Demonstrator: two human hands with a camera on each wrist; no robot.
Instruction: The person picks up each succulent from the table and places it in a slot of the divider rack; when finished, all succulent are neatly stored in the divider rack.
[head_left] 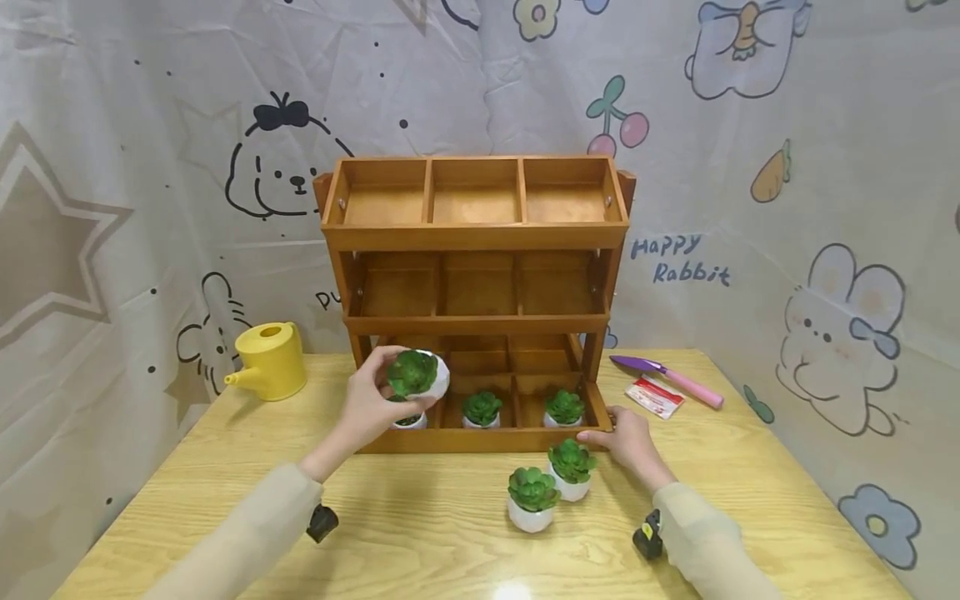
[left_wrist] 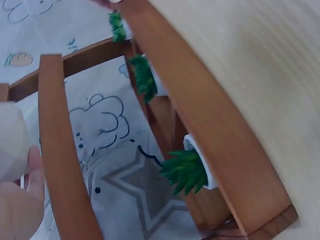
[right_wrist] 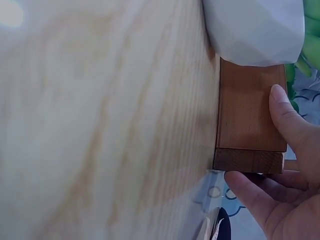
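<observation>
Here I am at a tabletop (head_left: pixel 420 533), cartoon-printed cloth (head_left: pixel 675 167) draped around: a curtained corner, home or studio, I can't tell!

I find a brown wooden tiered rack (head_left: pixel 480 323) on a pale wood-grain table (head_left: pixel 420 533). To its left: a yellow rounded watering can (head_left: pixel 272 365). To its right: a pink-handled purple trowel (head_left: pixel 678 379) and a flat red-and-white packet (head_left: pixel 655 397). In its lowest tray (head_left: pixel 480 440): three green succulents in white faceted pots (head_left: pixel 482 409). Before it: two similar potted succulents (head_left: pixel 532 502).
</observation>
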